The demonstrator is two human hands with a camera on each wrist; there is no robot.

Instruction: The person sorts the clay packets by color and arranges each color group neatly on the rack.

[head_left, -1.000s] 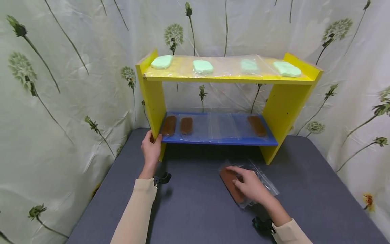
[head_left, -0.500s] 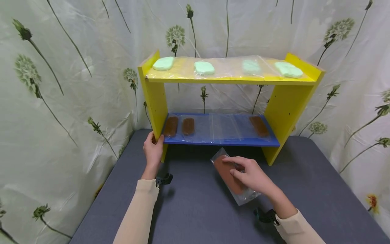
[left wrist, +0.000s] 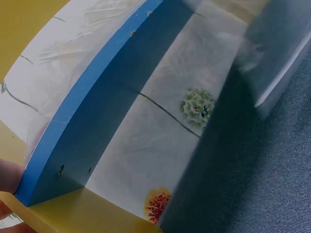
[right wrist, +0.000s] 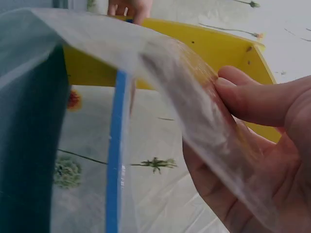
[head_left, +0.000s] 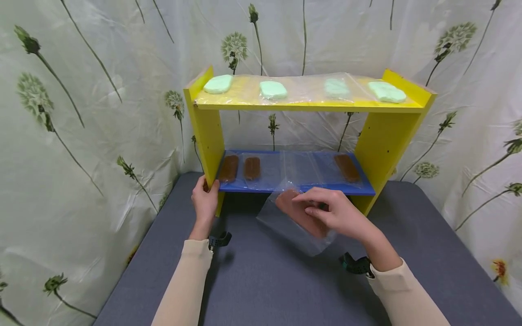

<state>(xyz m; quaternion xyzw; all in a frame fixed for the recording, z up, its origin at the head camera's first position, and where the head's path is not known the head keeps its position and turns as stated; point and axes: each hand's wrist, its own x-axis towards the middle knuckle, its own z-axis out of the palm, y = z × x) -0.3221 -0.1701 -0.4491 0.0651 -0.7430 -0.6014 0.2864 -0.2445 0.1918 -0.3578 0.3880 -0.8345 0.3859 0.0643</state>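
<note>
My right hand (head_left: pixel 342 215) pinches a brown bar (head_left: pixel 303 216) inside a clear plastic bag, tilted in the air just before the shelf unit's lower level. In the right wrist view the bag (right wrist: pixel 194 111) lies between thumb and fingers, its loose end stretching left. My left hand (head_left: pixel 205 203) grips the yellow side panel (head_left: pixel 207 145) of the shelf unit where it meets the blue shelf (head_left: pixel 261 191). Only some fingertips (left wrist: pixel 8 175) show in the left wrist view, by the blue shelf's corner; the other fingers are partly hidden behind the panel.
Bagged brown bars lie on the blue shelf: two at left, one at right (head_left: pixel 346 168), with clear plastic between. Several pale green pieces in plastic (head_left: pixel 273 90) line the yellow top. A dark grey table (head_left: pixel 261 290) bears the unit; a flowered curtain (head_left: pixel 102 136) hangs behind.
My right hand has lifted the bagged brown bar off the table and carried it up and leftward towards the blue shelf. The left hand keeps its grip on the side panel.
</note>
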